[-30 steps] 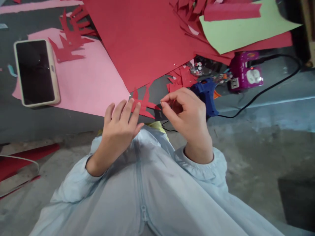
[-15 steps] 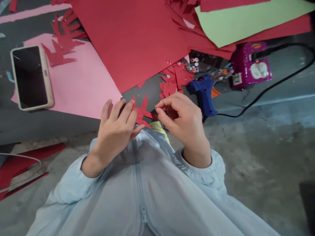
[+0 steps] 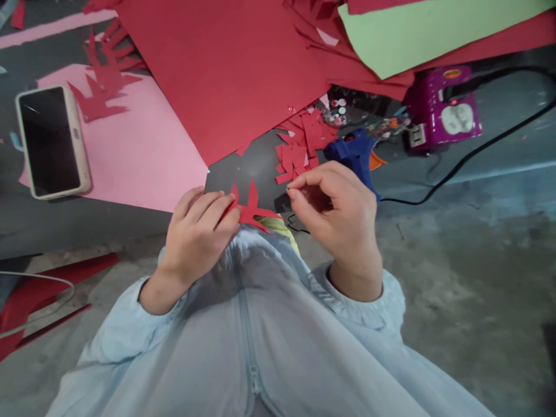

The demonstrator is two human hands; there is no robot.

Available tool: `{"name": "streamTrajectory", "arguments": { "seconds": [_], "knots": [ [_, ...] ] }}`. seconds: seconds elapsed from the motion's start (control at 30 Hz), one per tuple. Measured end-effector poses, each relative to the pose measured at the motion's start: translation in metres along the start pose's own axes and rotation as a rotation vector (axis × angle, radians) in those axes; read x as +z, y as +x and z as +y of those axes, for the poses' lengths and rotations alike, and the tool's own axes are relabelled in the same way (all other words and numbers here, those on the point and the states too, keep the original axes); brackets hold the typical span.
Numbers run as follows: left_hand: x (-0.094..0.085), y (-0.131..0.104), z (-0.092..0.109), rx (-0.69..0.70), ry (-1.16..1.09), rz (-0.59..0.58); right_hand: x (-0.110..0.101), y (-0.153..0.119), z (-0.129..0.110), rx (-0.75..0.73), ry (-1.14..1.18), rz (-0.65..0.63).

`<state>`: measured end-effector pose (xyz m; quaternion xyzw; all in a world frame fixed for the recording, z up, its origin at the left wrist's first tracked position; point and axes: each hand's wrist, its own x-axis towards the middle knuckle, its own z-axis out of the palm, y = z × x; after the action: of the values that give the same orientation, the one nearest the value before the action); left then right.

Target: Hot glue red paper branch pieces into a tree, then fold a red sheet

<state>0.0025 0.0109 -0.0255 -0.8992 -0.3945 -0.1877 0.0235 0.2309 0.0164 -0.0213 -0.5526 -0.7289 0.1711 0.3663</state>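
Note:
My left hand (image 3: pixel 197 234) pinches one side of a red paper cutout (image 3: pixel 251 213) with pointed arms, held at the table's near edge above my lap. My right hand (image 3: pixel 336 211) is a little to the right of the cutout, apart from it. Its thumb and forefinger are pressed together at the tips, with a tiny pale speck between them, too small to name. Just beyond the right hand lies a blue glue gun (image 3: pixel 354 156), its lower part hidden by that hand. Small red paper scraps (image 3: pixel 299 147) are heaped left of the glue gun.
A large red sheet (image 3: pixel 226 69) overlaps a pink sheet (image 3: pixel 130 139). A phone (image 3: pixel 52 142) and more red cutouts (image 3: pixel 102 95) rest on the pink one. At right stand a purple power box (image 3: pixel 452 110) with a black cord (image 3: pixel 486 142) and a green sheet (image 3: pixel 434 35).
My right hand has moved right, away from the red cutout. The left hand has shifted slightly left, its fingers closer together on the paper, and the cutout has tilted.

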Motion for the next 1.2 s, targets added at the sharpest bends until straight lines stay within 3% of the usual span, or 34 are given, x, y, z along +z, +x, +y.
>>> {"name": "streamTrajectory", "arguments": {
  "seconds": [0.07,0.17,0.27,0.33,0.47,0.67,0.87,1.2],
  "knots": [
    [-0.006,0.002,0.002,-0.123,-0.092,0.094,-0.003,0.0,0.0,-0.009,-0.017,0.029],
    [-0.012,0.004,0.006,-0.471,-0.199,0.212,-0.007,0.0,-0.001,-0.023,-0.041,0.036],
    [-0.013,0.004,0.005,-0.732,-0.3,0.195,-0.007,0.001,-0.002,-0.018,-0.047,0.041],
    [-0.011,0.003,0.002,-0.788,-0.293,0.131,-0.006,0.0,-0.003,-0.012,-0.055,0.05],
    [-0.011,-0.002,-0.003,-0.707,-0.108,0.03,-0.002,-0.002,-0.004,-0.013,-0.044,0.047],
    [-0.018,-0.016,-0.009,-0.633,0.05,0.018,0.002,-0.003,-0.006,-0.03,-0.02,0.023],
    [-0.014,-0.019,-0.017,-0.457,0.025,-0.035,0.005,-0.001,-0.01,-0.042,-0.029,-0.014],
    [-0.011,-0.019,-0.03,-0.323,0.049,-0.168,0.01,0.0,-0.014,-0.055,-0.042,-0.029]
  ]
}}
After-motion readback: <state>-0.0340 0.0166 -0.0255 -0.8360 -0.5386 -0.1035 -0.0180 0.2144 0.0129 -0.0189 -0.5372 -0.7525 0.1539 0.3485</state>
